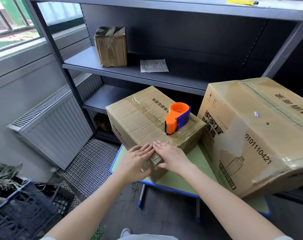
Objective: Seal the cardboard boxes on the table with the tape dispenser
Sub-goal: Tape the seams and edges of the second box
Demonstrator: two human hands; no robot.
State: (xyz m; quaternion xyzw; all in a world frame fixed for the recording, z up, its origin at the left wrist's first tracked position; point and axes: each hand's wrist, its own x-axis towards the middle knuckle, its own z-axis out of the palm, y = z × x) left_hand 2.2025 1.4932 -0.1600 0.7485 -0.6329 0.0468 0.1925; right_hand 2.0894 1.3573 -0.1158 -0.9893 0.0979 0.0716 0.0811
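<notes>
At the smaller box's [147, 122] near corner, the left hand [136, 159] and right hand [171, 157] press flat, fingers released. The tape dispenser [177, 118] stands free on top. The larger box [256, 135] crowds the right, cut off by the frame.

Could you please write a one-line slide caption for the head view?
Both hands press tape over the smaller box's near corner; tape dispenser rests on top.

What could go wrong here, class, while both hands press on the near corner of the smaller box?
1. The orange and blue tape dispenser lies loose on the smaller brown cardboard box; a shove could tip it off.
2. The left hand and right hand push a corner overhanging the green table, so the box might slide.
</notes>
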